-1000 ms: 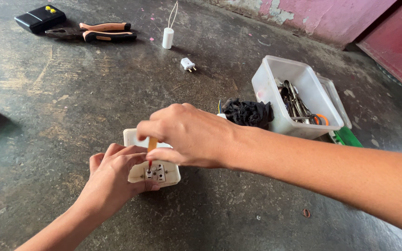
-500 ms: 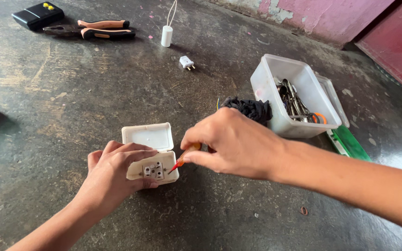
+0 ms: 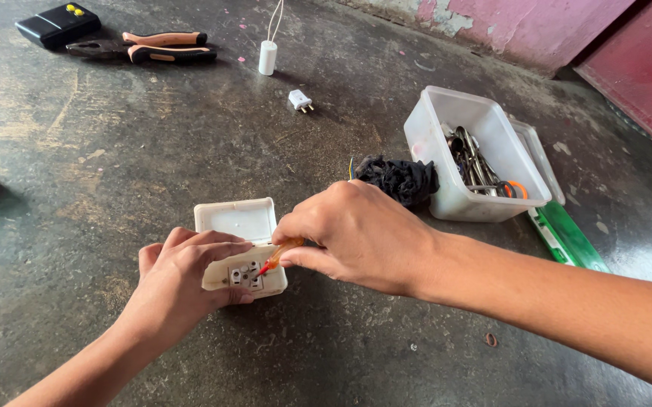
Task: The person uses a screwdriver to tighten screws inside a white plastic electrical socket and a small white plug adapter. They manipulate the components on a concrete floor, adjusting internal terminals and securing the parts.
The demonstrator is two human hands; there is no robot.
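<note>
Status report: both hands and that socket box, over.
Left hand grips socket box on the floor. Right hand pinches small orange screwdriver, tip at the box face. White lid lies behind, touching. Nothing in the way.

A makeshift floor-level repair spot, likely at a home or small electrical workshop: the work takes place directly on a rough, stained concrete floor (image 3: 326,332), with no bench in sight. Far beyond the gripped white socket box (image 3: 239,252), orange-handled pliers (image 3: 145,47) lie beside a black box with yellow buttons (image 3: 58,24); a small white plug (image 3: 299,100) and a white corded cylinder (image 3: 267,57) rest nearby. To the right of the grip, a clear plastic tub (image 3: 446,158) holds metal tools, with a black bundle (image 3: 401,179) against it. A peeling pink wall (image 3: 522,26) borders the floor behind.
</note>
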